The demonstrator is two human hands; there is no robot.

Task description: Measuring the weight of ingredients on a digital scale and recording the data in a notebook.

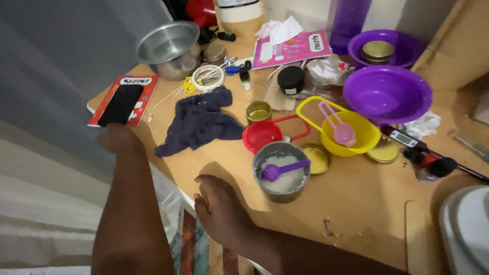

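My left hand (120, 138) reaches to the table's left corner and grips a flat black phone-like object (121, 104), held over a red booklet (145, 86). My right hand (219, 203) rests palm down at the near edge of the wooden table (356, 198), with its fingers curled over the edge and nothing in it. Just right of that hand stands a grey metal tin (281, 173) of white granules with a purple spoon (282, 169) lying in it. A dark blue cloth (199, 121) lies crumpled between the two hands.
A red measuring cup (262, 135), a yellow cup with a pink spoon (342, 130), gold lids (318, 159), two purple bowls (387, 94), a steel bowl (169, 47), a tape roll (208, 77), a pink booklet (291, 49) and a thermometer (407, 138) crowd the table. A white appliance (468, 229) sits at the right.
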